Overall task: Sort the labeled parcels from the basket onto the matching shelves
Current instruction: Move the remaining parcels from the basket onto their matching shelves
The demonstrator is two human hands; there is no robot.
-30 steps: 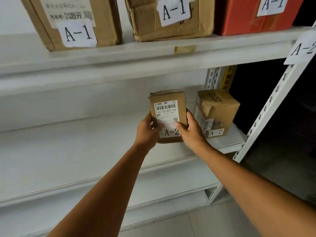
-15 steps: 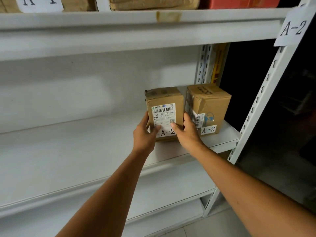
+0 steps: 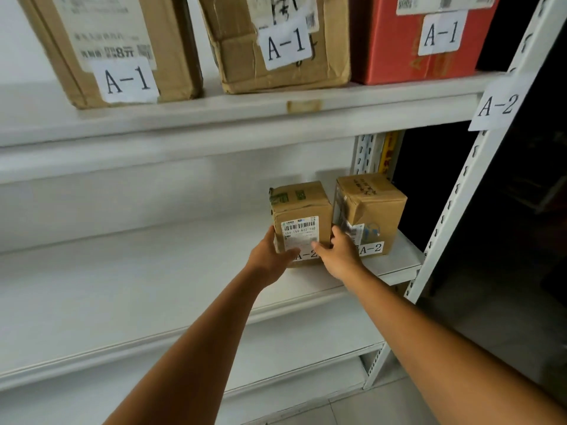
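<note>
Just right of the frame's centre, a small brown parcel (image 3: 302,210) marked A-2 stands upright on the middle shelf (image 3: 153,271). The left hand (image 3: 270,256) grips its left side and the right hand (image 3: 340,256) grips its right side, with both thumbs pressed on the front label. Just beside it to the right sits a second parcel (image 3: 374,207), also marked A-2. A paper tag (image 3: 495,105) reading A-2 hangs on the post at upper right. Along the top, the upper shelf (image 3: 184,118) carries three boxes marked A-1.

Brown parcel (image 3: 300,216), labelled A-2, stands upright on the white shelf (image 3: 153,286); second A-2 box (image 3: 377,210) just beside.
</note>
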